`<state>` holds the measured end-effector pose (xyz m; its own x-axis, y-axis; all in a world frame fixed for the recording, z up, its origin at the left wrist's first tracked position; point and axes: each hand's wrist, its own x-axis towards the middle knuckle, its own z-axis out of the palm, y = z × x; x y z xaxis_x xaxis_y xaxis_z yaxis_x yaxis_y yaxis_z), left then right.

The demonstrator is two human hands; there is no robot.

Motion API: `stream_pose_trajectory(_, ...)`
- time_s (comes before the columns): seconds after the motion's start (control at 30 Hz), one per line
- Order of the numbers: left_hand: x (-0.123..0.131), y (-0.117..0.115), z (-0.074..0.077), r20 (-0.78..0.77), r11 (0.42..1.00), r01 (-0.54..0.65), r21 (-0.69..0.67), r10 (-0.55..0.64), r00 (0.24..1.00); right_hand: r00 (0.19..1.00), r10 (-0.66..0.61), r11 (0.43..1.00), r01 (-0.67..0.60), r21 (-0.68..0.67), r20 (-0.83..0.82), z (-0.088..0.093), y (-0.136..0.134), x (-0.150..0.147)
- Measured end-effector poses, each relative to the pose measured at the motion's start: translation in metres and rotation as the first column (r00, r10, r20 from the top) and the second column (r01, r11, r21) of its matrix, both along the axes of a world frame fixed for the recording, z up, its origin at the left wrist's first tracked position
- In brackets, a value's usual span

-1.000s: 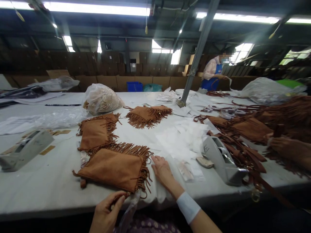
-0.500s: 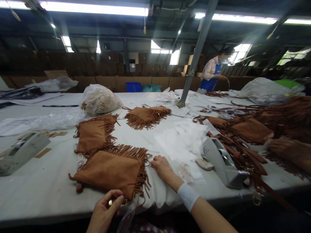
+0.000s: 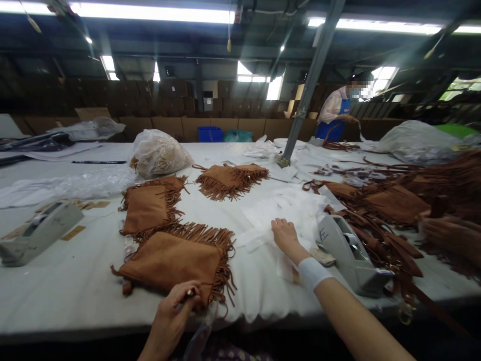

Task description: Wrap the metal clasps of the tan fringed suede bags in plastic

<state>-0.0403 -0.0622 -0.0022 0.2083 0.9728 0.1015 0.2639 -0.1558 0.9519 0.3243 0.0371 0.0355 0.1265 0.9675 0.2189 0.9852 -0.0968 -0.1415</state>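
Note:
A brown suede fringed bag (image 3: 171, 260) lies flat near the table's front edge. My left hand (image 3: 173, 316) is closed in a pinch at the bag's near corner, on a small metal fitting among the fringe. My right hand (image 3: 285, 235), a white band at its wrist, rests on a pile of thin white sheets (image 3: 285, 210) right of the bag, fingers curled onto a sheet. Two more fringed bags (image 3: 148, 205) (image 3: 229, 178) lie farther back.
A grey tape dispenser (image 3: 349, 253) stands just right of my right hand, another (image 3: 39, 230) at the left. Brown straps and bags (image 3: 391, 205) pile up at the right, where another person's hands (image 3: 445, 228) work. A filled plastic sack (image 3: 158, 153) sits behind. A person (image 3: 334, 113) stands far back.
My right hand has moved from beside the bag's fringe up and to the right onto the white sheets. My left hand stays pinched at the bag's near corner.

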Motion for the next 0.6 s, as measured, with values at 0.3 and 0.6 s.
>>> stream_pose_trajectory(0.3,0.059,0.03,0.021,-0.033,0.989,0.149,-0.012,-0.15,0.988,0.679,0.41,0.896,-0.426,0.128,-0.608,0.01,-0.076,-0.111)
stream_pose_trajectory(0.6,0.043,0.03,-0.008,-0.265,0.95,0.276,0.147,-0.231,0.936,0.711,0.427,0.89,-0.44,0.121,-0.559,-0.008,-0.092,-0.134)
